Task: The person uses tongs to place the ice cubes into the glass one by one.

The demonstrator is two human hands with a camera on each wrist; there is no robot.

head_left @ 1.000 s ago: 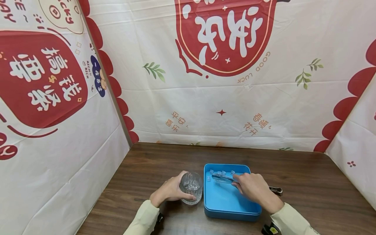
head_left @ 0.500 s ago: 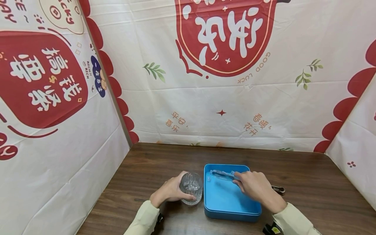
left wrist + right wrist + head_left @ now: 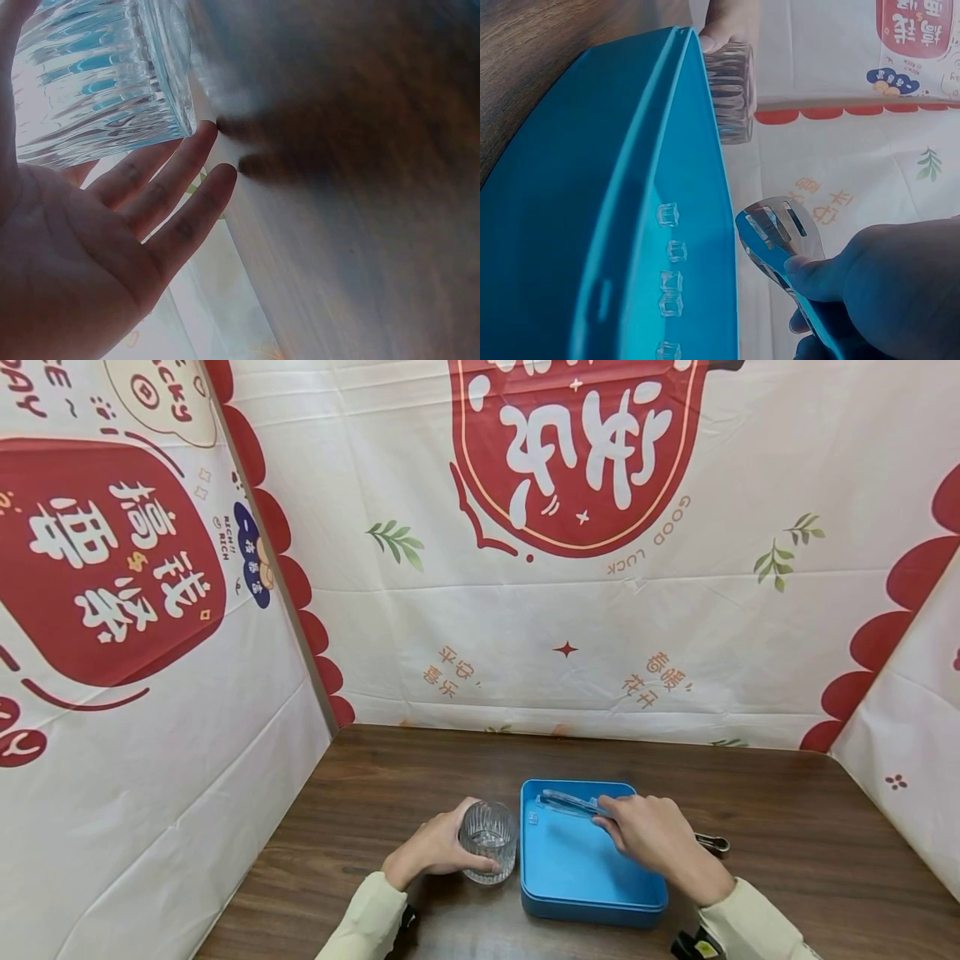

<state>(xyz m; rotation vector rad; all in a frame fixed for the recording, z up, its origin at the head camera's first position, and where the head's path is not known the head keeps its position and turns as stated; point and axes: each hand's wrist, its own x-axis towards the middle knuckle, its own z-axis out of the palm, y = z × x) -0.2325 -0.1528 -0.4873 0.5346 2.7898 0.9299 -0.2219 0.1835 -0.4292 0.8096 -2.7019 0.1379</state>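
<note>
My left hand (image 3: 433, 843) holds a clear ribbed glass (image 3: 491, 822), thumb on the near side and fingers round the far side. In the left wrist view, the glass (image 3: 90, 82) stands against the palm. Beside it is a shallow blue box (image 3: 592, 881). My right hand (image 3: 651, 833) grips metal serving tongs (image 3: 566, 802) over the box's far part. In the right wrist view, the slotted tongs head (image 3: 780, 225) is above the box wall, with no cube visible in it. Several small clear cubes (image 3: 667, 215) lie in a row inside the box; the tongs partly hide them in the head view.
The box stands on a dark wooden table (image 3: 405, 768), just right of the glass. The tongs' handle end (image 3: 712, 844) sticks out past the right hand. White printed cloth (image 3: 525, 610) hangs behind the table and along both sides.
My right hand and the tongs have shifted slightly right and away from me, over the row of cubes. The left hand and the glass have stayed in place.
</note>
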